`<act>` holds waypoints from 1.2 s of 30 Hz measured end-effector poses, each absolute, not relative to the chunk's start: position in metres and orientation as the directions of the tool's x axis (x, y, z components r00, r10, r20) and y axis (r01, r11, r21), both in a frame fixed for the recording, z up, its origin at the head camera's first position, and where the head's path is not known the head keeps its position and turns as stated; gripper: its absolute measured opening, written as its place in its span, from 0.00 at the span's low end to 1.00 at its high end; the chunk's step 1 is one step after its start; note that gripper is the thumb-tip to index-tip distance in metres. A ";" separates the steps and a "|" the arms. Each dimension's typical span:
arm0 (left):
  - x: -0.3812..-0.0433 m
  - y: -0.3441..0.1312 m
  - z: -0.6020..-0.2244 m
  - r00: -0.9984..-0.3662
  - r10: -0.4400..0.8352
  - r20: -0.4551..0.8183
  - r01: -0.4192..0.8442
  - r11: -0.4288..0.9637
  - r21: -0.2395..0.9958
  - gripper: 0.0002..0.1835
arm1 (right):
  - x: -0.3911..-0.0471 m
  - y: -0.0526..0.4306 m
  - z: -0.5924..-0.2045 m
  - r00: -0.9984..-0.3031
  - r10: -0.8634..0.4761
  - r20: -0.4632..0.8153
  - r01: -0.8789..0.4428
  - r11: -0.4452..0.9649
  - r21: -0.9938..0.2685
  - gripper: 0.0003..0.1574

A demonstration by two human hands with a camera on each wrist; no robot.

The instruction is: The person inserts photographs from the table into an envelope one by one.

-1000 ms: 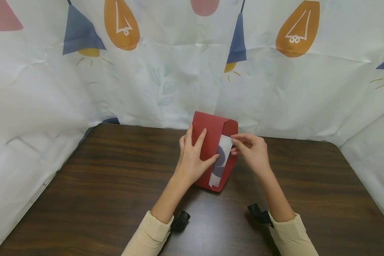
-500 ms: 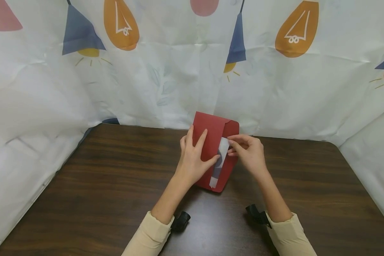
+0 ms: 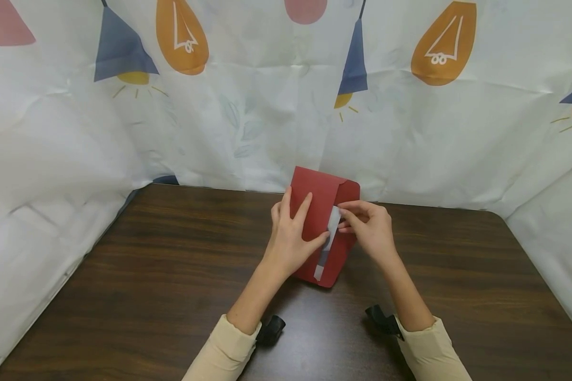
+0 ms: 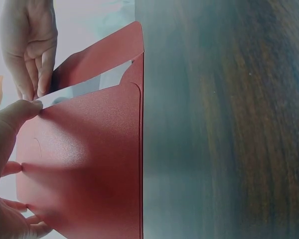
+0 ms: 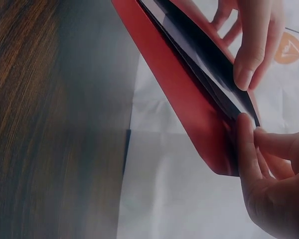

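Observation:
A red envelope (image 3: 316,201) is on the wooden table near its back edge, tilted in the head view, with its flap (image 4: 102,49) folded back. A white and greyish-purple sheet of paper (image 3: 334,221) lies mostly inside; only a narrow strip shows along the opening. My left hand (image 3: 288,235) rests on the front panel with fingers spread and straight. Its thumb (image 4: 25,110) touches the edge of the opening. My right hand (image 3: 372,225) pinches the upper end of the paper's exposed strip between thumb and fingers, over the flap.
The dark wooden table (image 3: 171,286) extends around the envelope. A white curtain (image 3: 276,121) printed with lamps and bulbs hangs behind and at both sides. Black wrist cameras (image 3: 383,320) sit under both cuffs.
The paper has slid further left into the envelope, so its visible strip is narrower. My right hand has moved slightly left with it. The envelope and left hand have shifted a little right.

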State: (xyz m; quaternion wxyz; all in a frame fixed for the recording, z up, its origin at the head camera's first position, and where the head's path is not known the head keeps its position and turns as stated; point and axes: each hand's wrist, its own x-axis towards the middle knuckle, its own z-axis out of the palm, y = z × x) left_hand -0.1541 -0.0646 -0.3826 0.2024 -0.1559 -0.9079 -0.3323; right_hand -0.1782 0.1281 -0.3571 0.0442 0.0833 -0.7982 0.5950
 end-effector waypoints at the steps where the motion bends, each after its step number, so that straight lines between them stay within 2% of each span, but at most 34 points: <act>1: -0.154 -0.064 -0.383 -0.867 0.150 0.475 0.421 0.730 0.538 0.46 | -0.178 0.128 -0.357 -0.982 -0.082 0.169 -0.185 0.278 -0.943 0.15; 19: -0.153 -0.062 -0.387 -0.832 0.168 0.529 0.477 0.704 0.526 0.45 | -0.181 0.127 -0.360 -0.981 -0.099 0.167 -0.187 0.263 -0.946 0.15; 36: -0.149 -0.055 -0.384 -0.825 0.187 0.534 0.484 0.721 0.495 0.42 | -0.182 0.128 -0.363 -0.980 -0.070 0.185 -0.197 0.270 -0.942 0.15</act>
